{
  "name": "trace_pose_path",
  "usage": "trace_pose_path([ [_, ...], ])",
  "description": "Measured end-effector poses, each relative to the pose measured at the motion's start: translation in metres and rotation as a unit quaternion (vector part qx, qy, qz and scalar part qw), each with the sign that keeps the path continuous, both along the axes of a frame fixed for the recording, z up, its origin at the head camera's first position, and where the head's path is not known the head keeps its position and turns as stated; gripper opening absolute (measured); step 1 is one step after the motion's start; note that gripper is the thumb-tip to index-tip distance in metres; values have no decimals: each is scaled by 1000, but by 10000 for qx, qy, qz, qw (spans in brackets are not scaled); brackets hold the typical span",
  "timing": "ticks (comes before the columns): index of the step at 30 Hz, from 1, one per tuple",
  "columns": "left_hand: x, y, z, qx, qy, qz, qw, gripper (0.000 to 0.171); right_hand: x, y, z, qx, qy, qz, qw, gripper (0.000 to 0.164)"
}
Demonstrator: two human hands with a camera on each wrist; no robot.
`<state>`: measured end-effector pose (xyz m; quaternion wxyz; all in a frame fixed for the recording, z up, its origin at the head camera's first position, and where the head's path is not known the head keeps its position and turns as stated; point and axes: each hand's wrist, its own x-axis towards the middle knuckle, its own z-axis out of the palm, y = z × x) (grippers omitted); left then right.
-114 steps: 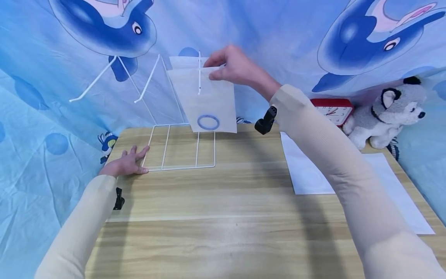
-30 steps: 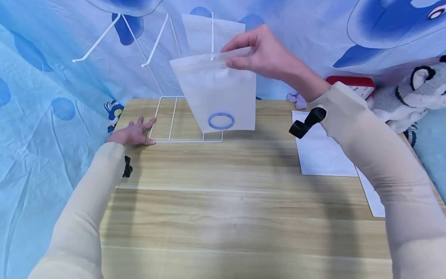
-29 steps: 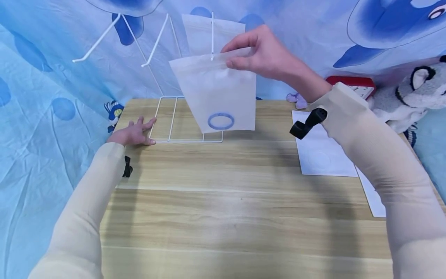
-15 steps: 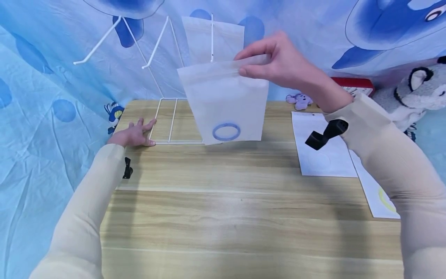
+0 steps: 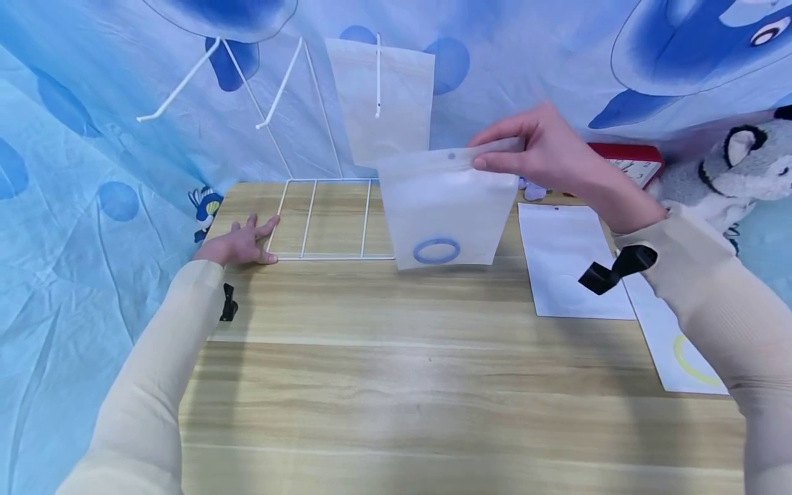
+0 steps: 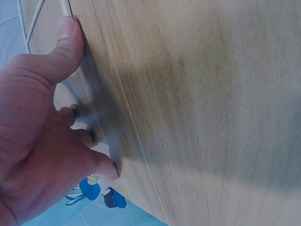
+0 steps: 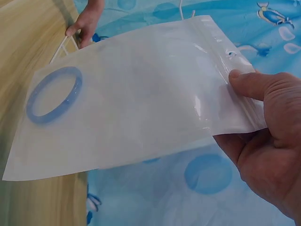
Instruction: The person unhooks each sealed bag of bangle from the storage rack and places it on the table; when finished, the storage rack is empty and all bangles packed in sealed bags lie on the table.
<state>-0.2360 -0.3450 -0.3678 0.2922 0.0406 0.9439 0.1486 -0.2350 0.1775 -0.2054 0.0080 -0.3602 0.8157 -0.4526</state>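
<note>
In the head view my right hand [image 5: 538, 148] pinches the top right corner of a white translucent zip bag [image 5: 396, 199], thumb in front. A blue ring [image 5: 436, 260] shows through near the bag's bottom, and a small hang hole is at its top edge. This bag is apart from the white wire rack [image 5: 334, 258]. Another white bag [image 5: 408, 96] hangs on the rack's right hook [image 5: 379, 75]. My left hand [image 5: 238, 244], fingers spread, rests at the left end of the rack's base. In the left wrist view its thumb [image 6: 68, 40] touches the wire.
Two white bags lie on the table's right: one plain-looking [image 5: 563, 268], one with a yellow ring [image 5: 683, 357]. Behind them are a red clock [image 5: 637, 161], a grey plush dog [image 5: 755, 165] and a small purple toy [image 5: 533, 190]. A blue curtain [image 5: 482, 62] backs the table.
The bag in my right hand has come off the tip of the right hook and moved right and down. The hanging bag behind stays put. My left hand keeps its place at the rack.
</note>
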Motion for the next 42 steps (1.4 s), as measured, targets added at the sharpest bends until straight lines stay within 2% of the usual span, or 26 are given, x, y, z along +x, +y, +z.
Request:
trace_pose_path([
  [9, 2, 2, 1, 153, 42, 19, 9999, 95, 6, 28, -20, 77, -377, -201, 9991, 19],
  [15, 2, 1, 0, 103, 63, 79, 9999, 95, 7, 43, -30, 153, -315, -248, 9991, 19],
  [19, 2, 0, 0, 66, 64, 94, 9999, 96, 5, 49, -36, 330, -542, -509, 9967, 21],
  [24, 2, 0, 1, 83, 33, 90, 9999, 97, -10, 54, -41, 484, -779, -877, 9919, 24],
  [30, 2, -3, -2, 146, 57, -57, 9999, 99, -31, 56, -50, 823, -871, -1011, 9876, 31],
  [34, 2, -2, -3, 93, 81, 17, 9999, 98, -44, 54, -57, 1041, -1025, -1135, 9827, 34],
  [42, 1, -4, -4, 118, 97, 73, 9999, 97, -62, 51, -76, 929, -1232, -1212, 9806, 35],
])
